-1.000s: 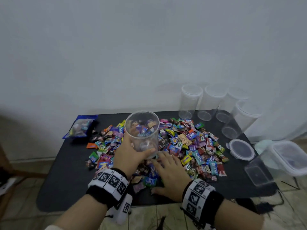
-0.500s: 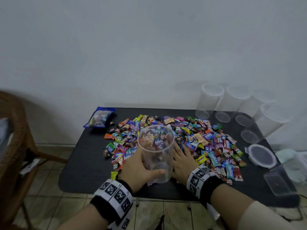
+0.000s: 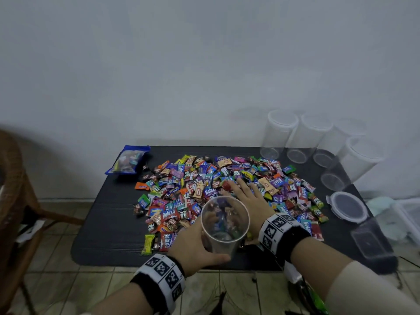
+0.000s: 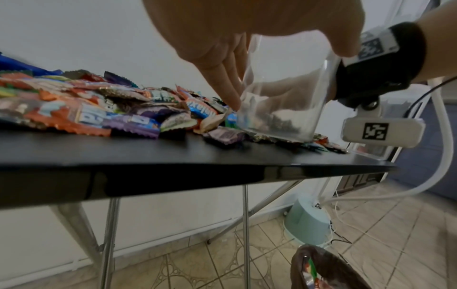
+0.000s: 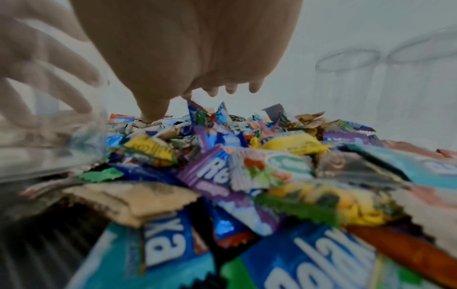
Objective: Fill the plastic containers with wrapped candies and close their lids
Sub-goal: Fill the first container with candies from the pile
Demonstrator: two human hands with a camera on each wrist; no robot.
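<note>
My left hand (image 3: 195, 251) grips a clear plastic container (image 3: 223, 226) near the table's front edge; it is tilted toward me, its open mouth up, and stands on candies. The left wrist view shows the container (image 4: 281, 93) with my fingers (image 4: 222, 78) round its far side and thumb on the near side. A wide heap of wrapped candies (image 3: 204, 192) covers the black table (image 3: 109, 223). My right hand (image 3: 247, 201) lies flat on the heap just right of the container, fingers spread. In the right wrist view the fingertips (image 5: 153, 115) touch the candies (image 5: 247, 166).
Several empty clear containers (image 3: 281, 133) stand at the back right. A round lid (image 3: 348, 206) lies at the right edge, a square clear tub (image 3: 370, 239) in front of it. A blue candy bag (image 3: 128, 159) lies back left. A wicker chair (image 3: 13, 189) stands left.
My left hand drew the container toward the table's front edge. My right hand slid forward onto the heap beside it. The camera view shifted left.
</note>
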